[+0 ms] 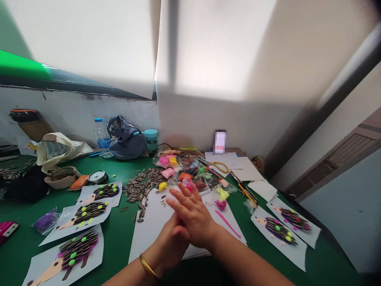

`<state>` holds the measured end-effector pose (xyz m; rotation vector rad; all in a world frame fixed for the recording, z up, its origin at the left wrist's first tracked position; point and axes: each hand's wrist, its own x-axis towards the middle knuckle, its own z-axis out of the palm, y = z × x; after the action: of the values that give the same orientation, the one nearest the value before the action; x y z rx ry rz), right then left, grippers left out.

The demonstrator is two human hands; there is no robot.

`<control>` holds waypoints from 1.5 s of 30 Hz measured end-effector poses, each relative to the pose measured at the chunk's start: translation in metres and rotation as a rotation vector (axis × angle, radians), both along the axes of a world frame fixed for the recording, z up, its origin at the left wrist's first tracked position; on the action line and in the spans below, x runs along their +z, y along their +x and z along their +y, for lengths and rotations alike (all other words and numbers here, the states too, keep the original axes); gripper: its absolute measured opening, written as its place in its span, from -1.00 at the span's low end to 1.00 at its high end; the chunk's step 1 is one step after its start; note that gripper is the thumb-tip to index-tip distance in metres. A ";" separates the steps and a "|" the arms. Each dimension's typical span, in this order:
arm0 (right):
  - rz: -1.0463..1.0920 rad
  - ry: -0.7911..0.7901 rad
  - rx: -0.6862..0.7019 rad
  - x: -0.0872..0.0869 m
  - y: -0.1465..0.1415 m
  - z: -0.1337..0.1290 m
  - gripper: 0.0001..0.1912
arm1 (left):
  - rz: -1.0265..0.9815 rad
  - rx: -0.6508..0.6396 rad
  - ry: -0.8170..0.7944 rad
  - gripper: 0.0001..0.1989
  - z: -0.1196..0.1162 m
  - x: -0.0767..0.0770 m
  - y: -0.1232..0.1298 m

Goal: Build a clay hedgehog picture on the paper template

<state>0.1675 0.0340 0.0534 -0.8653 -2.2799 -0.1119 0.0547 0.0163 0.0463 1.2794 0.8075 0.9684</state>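
Over the white paper (pixel 139 242), my right hand (pixel 195 216) lies across my left hand (pixel 169 242), palm against palm. The right fingers stretch forward, slightly apart. Most of the left fingers are hidden behind the right hand; a gold bangle (pixel 148 265) circles that wrist. Whatever lies between the palms, if anything, cannot be seen. Just beyond the fingertips are packets of coloured modelling clay (pixel 168 161), with a yellow lump (pixel 162 186) and a magenta lump (pixel 220 204) nearby. A pink modelling tool (pixel 228 223) rests on the paper at the right. Striped sunflower seeds (pixel 144 182) are heaped at the left.
Hedgehog pictures with seed spines lie left (pixel 79 254) and right (pixel 278 230) on the green table (pixel 119 238). Yellow-handled scissors (pixel 220 167), a phone (pixel 220 142), a blue bag (pixel 127 139), a teal-lidded jar (pixel 151 141) and a bottle (pixel 101 133) stand or lie farther back.
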 end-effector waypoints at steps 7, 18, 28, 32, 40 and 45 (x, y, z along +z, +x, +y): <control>0.047 -0.095 -0.152 -0.013 0.041 0.015 -0.39 | -0.311 -0.189 -0.398 -0.65 0.014 0.009 -0.025; 0.351 -0.353 -0.017 -0.009 0.033 0.002 -0.69 | -0.138 0.057 -0.269 -0.45 0.022 -0.008 -0.031; 0.498 -0.538 0.026 -0.023 0.033 0.002 -0.37 | -0.005 0.157 -0.145 -0.66 0.027 -0.009 -0.031; 0.568 -0.611 0.007 -0.026 0.033 0.004 -0.54 | 0.042 0.136 -0.083 -0.63 0.024 -0.014 -0.030; 0.594 -0.621 -0.084 -0.020 0.033 0.003 -0.76 | 0.277 0.208 0.269 -0.44 0.023 -0.019 -0.034; 0.494 -0.614 -0.092 -0.017 0.030 0.000 -0.86 | 0.332 0.210 0.402 -0.77 0.028 -0.017 -0.036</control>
<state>0.1974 0.0340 0.0365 -1.1479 -1.8113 0.7183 0.0189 0.0440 0.0294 1.7604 1.0528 1.1409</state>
